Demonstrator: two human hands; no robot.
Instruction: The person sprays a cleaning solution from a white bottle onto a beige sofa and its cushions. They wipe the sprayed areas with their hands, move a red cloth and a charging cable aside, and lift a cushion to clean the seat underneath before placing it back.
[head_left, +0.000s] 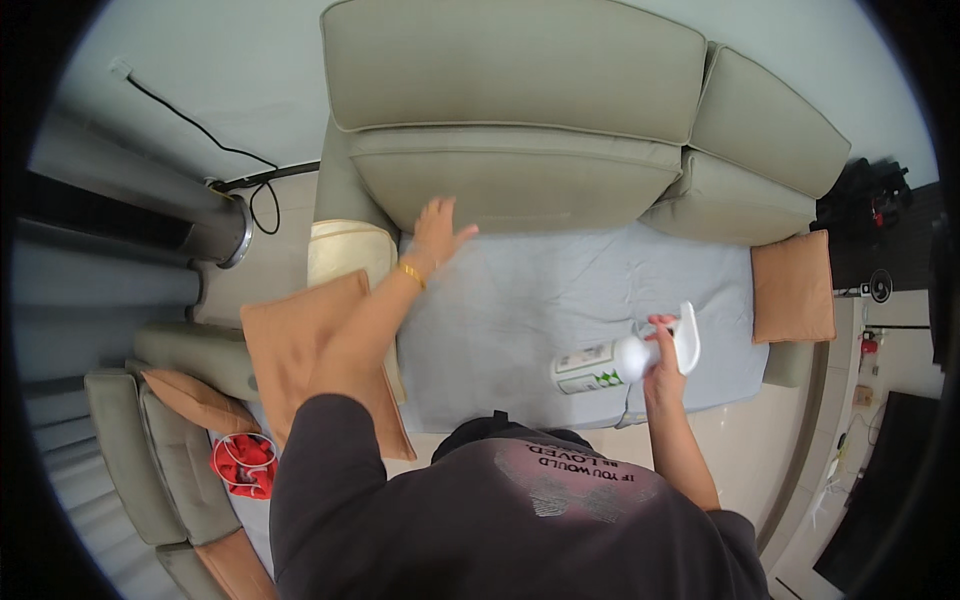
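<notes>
My left hand (436, 231), with a gold-coloured bracelet (412, 274) at the wrist, is held out over the left part of the sofa. Its fingers are apart and slightly blurred, and nothing is in it; whether it touches the fabric I cannot tell. In my right hand (663, 375) is a white spray bottle (592, 367), gripped at the neck below its trigger head (686, 341). The bottle lies tilted nearly level, its base pointing left. Below both hands spreads a wrinkled light-blue sheet (510, 322) on the seat. A grey-green back cushion (517, 180) stands just beyond my left hand.
An orange cushion (292, 330) lies under my left forearm by a cream cushion (349, 251). Another orange cushion (793, 289) rests at the right end. Farther left, a second sofa (135, 457) holds a red cloth item (246, 465). A black cable (202, 135) hangs along the wall.
</notes>
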